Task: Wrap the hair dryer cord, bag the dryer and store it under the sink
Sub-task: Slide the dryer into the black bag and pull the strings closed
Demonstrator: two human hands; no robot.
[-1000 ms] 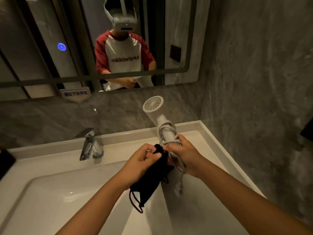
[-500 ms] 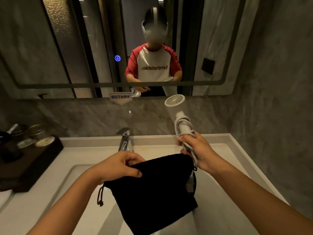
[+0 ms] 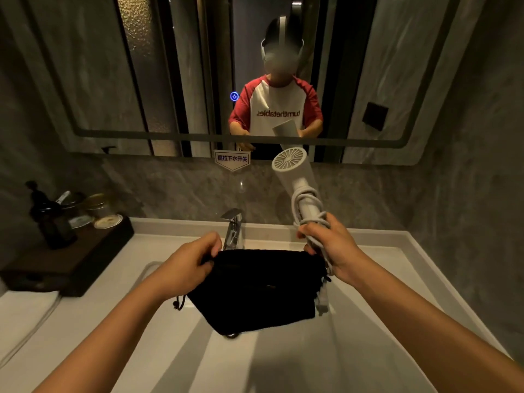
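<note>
A white hair dryer (image 3: 295, 177) stands upright above the sink, its grille end up. Its grey cord (image 3: 307, 207) is coiled around the handle, and the plug (image 3: 321, 302) dangles below. My right hand (image 3: 331, 245) grips the handle over the coils and also pinches the right corner of a black drawstring bag (image 3: 255, 287). My left hand (image 3: 190, 265) holds the bag's left top corner. The bag hangs stretched flat between both hands over the basin, its drawstring (image 3: 178, 303) hanging at the left.
A white sink (image 3: 368, 256) with a chrome faucet (image 3: 234, 231) lies below. A dark wooden tray (image 3: 71, 262) with a bottle and jars sits at the left. A mirror and grey stone walls stand behind and to the right.
The bag went from bunched up in my hands to spread out flat between them. The view shifted left and back, bringing the tray into sight.
</note>
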